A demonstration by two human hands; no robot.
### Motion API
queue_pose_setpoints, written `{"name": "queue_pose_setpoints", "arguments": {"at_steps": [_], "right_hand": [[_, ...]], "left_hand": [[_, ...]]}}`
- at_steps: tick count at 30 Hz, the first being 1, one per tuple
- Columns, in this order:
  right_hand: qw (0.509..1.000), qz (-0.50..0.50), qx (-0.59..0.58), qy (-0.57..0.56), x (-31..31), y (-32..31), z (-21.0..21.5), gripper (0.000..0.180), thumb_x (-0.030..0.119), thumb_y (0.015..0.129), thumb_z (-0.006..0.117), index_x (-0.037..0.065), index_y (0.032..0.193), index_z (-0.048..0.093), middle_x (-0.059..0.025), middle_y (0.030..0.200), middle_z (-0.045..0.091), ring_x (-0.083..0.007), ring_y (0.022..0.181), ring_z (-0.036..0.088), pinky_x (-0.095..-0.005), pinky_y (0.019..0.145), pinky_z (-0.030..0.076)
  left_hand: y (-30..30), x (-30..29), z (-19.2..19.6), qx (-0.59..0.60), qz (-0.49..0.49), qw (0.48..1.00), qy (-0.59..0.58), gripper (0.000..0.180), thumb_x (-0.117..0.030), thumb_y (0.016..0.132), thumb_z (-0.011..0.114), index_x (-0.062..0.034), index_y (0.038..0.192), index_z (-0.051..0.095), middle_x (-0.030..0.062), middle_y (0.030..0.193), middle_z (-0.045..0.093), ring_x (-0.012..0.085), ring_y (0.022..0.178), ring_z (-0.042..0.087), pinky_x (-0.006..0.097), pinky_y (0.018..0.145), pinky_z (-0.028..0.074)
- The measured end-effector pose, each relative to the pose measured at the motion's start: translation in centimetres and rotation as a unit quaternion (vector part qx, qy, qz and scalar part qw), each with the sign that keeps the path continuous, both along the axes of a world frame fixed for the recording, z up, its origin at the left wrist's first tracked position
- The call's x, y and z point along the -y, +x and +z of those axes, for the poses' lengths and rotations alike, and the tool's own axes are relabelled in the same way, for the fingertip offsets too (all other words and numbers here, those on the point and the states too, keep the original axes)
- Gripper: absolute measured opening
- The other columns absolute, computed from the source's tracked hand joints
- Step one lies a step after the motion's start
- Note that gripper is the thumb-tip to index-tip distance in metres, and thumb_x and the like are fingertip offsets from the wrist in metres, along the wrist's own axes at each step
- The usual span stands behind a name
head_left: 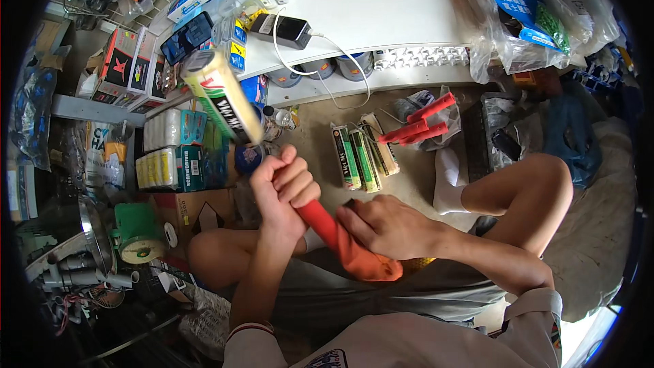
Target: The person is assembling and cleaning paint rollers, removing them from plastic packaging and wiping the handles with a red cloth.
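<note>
My left hand (285,187) is closed around a paint roller where its red handle (315,217) meets the frame. The cream roller head (221,95), wrapped in a printed label, points up and to the left. My right hand (395,225) has its fingers curled over an orange cloth (371,264), which is bunched about the lower handle above my lap. Beyond my hands, several wrapped paint rollers (366,160) lie side by side on the floor. Their red handles (422,123) point right.
A white shelf (388,10) bears spray cans, a black power adapter (281,31) with a white cable, and orange tins. Paint cans (354,66) stand beneath it. Boxes, a phone (187,37) and a green scale (138,232) crowd the left. Plastic bags (572,20) hang at right.
</note>
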State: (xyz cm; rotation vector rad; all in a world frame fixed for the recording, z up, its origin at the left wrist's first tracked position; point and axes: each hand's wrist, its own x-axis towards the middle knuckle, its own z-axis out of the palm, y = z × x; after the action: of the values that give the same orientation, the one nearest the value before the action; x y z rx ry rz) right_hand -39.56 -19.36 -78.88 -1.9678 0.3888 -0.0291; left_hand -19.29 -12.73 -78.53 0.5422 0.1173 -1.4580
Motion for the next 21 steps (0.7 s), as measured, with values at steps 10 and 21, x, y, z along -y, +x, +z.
{"name": "queue_pose_setpoints", "arguments": {"at_steps": [10,21], "right_hand": [[0.936,0.067,-0.237,-0.251,1.5,-3.2,1.6,0.02,0.016,0.089,0.063,0.004,0.076,0.071,-0.0122,0.072,0.069,-0.029,0.071,0.072,-0.0381,0.06,0.057],[0.931,0.126,-0.225,-0.258,-0.7,-2.9,-0.3,0.007,0.006,0.078,0.067,0.003,0.078,0.074,-0.0134,0.08,0.072,-0.0269,0.078,0.074,-0.0354,0.065,0.058]], "left_hand": [[0.3,-2.2,-8.9,0.016,0.005,0.965,0.262,0.012,-0.011,0.091,0.066,-0.0091,0.093,0.055,-0.0044,0.071,0.047,0.0034,0.056,0.046,0.02,0.051,0.042],[3.7,-4.2,-20.7,-0.073,-0.069,0.955,0.279,0.024,-0.027,0.095,0.059,-0.0034,0.094,0.059,0.0067,0.085,0.064,0.0125,0.064,0.059,0.022,0.058,0.051]]}}
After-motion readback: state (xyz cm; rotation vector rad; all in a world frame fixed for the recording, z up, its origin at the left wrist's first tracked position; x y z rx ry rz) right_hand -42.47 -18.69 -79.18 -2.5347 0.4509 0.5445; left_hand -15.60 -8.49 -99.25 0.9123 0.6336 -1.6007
